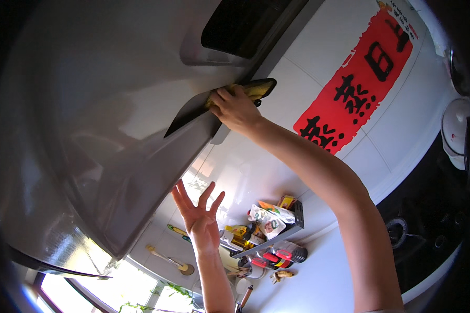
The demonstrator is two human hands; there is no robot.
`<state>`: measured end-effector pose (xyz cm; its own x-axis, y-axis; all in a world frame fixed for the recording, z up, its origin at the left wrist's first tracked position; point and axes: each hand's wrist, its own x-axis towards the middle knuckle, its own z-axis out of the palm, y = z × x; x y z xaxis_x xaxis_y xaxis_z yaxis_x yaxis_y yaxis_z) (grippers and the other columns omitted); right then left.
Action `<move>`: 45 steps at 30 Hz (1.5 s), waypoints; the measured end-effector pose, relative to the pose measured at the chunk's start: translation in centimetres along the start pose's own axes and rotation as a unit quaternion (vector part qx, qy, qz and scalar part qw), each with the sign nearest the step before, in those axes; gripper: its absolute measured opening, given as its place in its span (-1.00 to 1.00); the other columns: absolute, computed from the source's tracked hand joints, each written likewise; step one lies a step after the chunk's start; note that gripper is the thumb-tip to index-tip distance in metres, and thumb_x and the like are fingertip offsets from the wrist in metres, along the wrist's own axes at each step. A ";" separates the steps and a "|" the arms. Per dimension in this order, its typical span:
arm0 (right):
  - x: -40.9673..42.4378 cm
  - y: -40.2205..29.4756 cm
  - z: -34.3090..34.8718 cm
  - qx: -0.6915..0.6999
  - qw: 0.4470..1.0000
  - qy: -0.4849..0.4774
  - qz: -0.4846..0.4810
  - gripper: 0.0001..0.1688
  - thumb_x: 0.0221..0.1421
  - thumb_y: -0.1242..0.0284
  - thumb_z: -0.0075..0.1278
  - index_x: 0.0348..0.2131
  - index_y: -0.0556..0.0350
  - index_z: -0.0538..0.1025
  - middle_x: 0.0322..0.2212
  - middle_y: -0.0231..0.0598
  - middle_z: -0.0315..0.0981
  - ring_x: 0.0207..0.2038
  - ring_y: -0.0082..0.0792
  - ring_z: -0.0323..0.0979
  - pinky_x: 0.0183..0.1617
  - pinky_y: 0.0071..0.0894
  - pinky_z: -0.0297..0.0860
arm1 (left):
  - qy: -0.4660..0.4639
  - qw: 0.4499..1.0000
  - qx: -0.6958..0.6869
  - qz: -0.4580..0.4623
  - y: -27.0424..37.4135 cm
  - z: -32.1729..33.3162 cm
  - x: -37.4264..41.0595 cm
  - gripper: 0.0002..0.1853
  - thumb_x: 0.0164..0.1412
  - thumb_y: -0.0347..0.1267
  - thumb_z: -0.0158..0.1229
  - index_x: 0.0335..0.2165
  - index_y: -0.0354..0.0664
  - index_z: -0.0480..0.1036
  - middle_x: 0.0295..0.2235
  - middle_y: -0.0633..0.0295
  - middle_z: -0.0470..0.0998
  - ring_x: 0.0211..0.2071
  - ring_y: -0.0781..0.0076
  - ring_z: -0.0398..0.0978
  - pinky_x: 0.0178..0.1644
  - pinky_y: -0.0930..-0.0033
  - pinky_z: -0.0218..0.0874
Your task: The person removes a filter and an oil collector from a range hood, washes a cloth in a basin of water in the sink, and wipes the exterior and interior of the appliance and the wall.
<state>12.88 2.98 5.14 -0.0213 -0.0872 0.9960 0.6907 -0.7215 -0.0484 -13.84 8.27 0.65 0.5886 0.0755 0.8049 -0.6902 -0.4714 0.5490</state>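
Note:
My right hand (235,109) is raised to the lower edge of a grey, glossy range hood (141,168), its fingers closed on a yellow cloth or sponge (258,90). The yellow material lies against a black-edged part of the hood beside the wall; part of it is hidden under my fingers. My left hand (199,215) is lifted below the hood with its fingers spread and nothing in it. Its fingertips are near the hood's rim; whether they touch cannot be told.
A red sticker (352,90) with black characters is on the tiled wall. Below are a black gas cooktop (419,219), a lidded white pot (456,129), and a wall rack (274,240) with bottles and packets. A brush (168,260) hangs near the bright window (121,285).

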 end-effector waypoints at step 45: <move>-19.7 9.3 -43.9 0.410 0.849 -0.199 0.267 -0.29 0.14 0.44 0.02 0.24 0.11 0.19 0.19 0.02 0.07 0.24 -0.08 0.10 0.29 -0.22 0.08 | 0.092 0.960 -0.207 -0.164 3.5 26.0 -9.5 -0.69 0.26 -0.46 0.12 -0.04 -0.34 0.36 -0.21 0.23 0.52 -0.19 0.49 0.47 -0.07 0.42 0.33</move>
<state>-12.03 -32.15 -18.25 0.5861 0.1063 0.8032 0.7998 0.0827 -0.5945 -10.86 -16.95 -10.95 0.7450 0.3329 0.5780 -0.6108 -0.0077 0.7918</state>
